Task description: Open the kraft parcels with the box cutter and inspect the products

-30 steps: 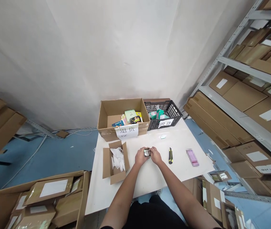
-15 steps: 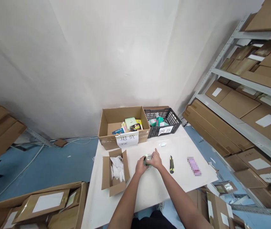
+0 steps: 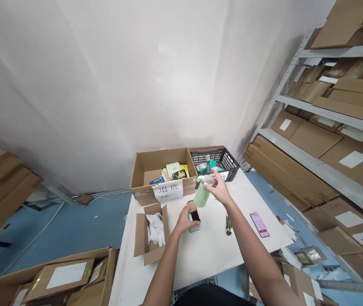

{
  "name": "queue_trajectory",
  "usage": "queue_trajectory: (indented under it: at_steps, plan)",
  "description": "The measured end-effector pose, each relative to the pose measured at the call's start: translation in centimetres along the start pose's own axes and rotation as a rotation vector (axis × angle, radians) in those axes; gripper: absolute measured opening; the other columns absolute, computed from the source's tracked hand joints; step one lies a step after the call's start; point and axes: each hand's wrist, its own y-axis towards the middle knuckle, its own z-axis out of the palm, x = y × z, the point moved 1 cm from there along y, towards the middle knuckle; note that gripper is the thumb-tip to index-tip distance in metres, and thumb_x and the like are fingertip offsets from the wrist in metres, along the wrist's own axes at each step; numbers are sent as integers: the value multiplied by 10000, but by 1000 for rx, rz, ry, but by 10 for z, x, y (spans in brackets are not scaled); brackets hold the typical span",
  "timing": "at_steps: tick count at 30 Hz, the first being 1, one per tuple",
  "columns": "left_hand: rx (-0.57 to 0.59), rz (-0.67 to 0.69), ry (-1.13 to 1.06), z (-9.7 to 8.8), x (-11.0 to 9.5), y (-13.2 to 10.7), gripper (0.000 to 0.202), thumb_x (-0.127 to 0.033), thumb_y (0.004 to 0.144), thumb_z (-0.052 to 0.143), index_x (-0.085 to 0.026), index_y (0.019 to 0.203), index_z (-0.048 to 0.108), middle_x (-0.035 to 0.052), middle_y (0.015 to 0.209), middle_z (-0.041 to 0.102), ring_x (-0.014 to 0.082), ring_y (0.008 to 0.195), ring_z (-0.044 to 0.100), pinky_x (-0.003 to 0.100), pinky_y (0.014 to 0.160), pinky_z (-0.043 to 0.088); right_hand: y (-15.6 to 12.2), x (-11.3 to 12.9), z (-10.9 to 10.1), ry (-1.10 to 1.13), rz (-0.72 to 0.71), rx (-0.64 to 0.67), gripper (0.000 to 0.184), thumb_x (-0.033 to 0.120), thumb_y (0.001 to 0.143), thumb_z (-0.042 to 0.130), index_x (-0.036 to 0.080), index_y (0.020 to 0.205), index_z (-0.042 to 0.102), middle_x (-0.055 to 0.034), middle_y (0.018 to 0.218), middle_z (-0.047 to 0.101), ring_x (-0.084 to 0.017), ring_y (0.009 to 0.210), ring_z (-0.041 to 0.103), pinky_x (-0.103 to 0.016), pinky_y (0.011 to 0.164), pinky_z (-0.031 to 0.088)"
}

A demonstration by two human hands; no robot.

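Note:
My right hand grips a light-green tumbler by its pale greyish top and holds it tilted in the air. Below it, my left hand is wrapped round a small product box, whose open top shows a dark inside. The box is on the white table, and the tumbler is clear of it. Left of my left hand stands an open brown carton with crumpled white paper in it. A yellow-and-black box cutter lies near my right forearm, which partly covers it.
At the back of the table are a large cardboard box of small packages and a black plastic crate, both with paper signs. A phone lies at the right. Shelves of cartons rise on the right; a box of parcels stands lower left.
My right hand has drawn the tumbler up and out of the small box and lifted it away from the table. My left hand still holds the box.

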Motion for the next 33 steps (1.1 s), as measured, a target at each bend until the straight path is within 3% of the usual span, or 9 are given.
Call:
queue_trajectory:
  at_steps: [4, 8, 11, 15, 18, 21, 25, 29, 33]
  plan:
    - [-260, 146, -371, -47, -78, -5, 600, -529, 946, 610, -235, 1468, 567, 145, 1441, 643, 273, 1322, 626, 409, 1059, 538, 5, -2, 12, -23, -27, 13, 464, 521, 726, 852, 229, 1024, 649, -124, 1549, 503, -255, 1088, 675, -406, 919, 580]
    - [-392, 265, -312, -70, -166, -4, 985, -461, 722, 892, -264, 1571, 434, 129, 1460, 615, 290, 1265, 644, 395, 1018, 562, 12, 2, 20, 44, -39, 52, 502, 555, 702, 876, 222, 1007, 656, -121, 1523, 525, -263, 1111, 670, -419, 955, 575]
    - [-437, 238, -270, -81, -203, -6, 1095, -417, 649, 952, -259, 1587, 411, 94, 1225, 721, 274, 1109, 703, 403, 959, 585, 15, 2, 11, 234, 16, 196, 555, 589, 747, 845, 232, 1127, 653, -120, 1476, 566, -243, 1066, 691, -408, 929, 590]
    - [-443, 295, -382, -89, -216, -10, 1150, -430, 716, 916, -276, 1652, 266, 69, 1159, 733, 222, 1033, 729, 387, 961, 588, 7, -8, -7, 419, 41, 483, 967, 494, 716, 900, 343, 1545, 427, -114, 1502, 557, -247, 1184, 667, -436, 995, 571]
    - [-369, 320, -521, -86, -222, -5, 1093, -500, 838, 812, -289, 1680, 147, 86, 1217, 717, 202, 1047, 736, 371, 951, 594, -3, -12, -14, 464, 10, 544, 1268, 403, 658, 942, 430, 1660, 166, -132, 1668, 361, -238, 1181, 673, -430, 981, 581]
    - [-339, 327, -536, -79, -233, 3, 1024, -555, 889, 749, -300, 1681, 152, 121, 1346, 664, 224, 1156, 705, 373, 974, 592, -10, -8, -19, 417, -43, 463, 1306, 366, 684, 912, 459, 1674, 64, -123, 1725, 245, -200, 1052, 694, -407, 923, 607]
    - [-386, 294, -405, -74, -249, 9, 1178, -486, 733, 913, -328, 1668, 215, 137, 1463, 581, 263, 1232, 661, 380, 976, 598, -15, -2, -33, 258, -91, 315, 1309, 308, 672, 909, 432, 1686, 92, -103, 1690, 334, -189, 991, 672, -434, 975, 590]
    - [-317, 294, -430, -67, -259, 11, 1283, -452, 709, 935, -308, 1687, 118, 113, 1301, 686, 240, 1092, 722, 402, 947, 614, -22, -11, -48, 370, -44, 438, 1301, 398, 695, 919, 392, 1690, 80, -106, 1569, 506, -239, 1148, 665, -439, 1003, 570]
    - [-309, 304, -478, -50, -261, 11, 1181, -487, 783, 881, -339, 1681, 128, 124, 1428, 625, 253, 1220, 683, 408, 1016, 589, -33, -24, -60, 434, 32, 453, 1206, 438, 725, 911, 346, 1672, 170, -90, 1295, 677, -260, 1106, 692, -418, 922, 589]
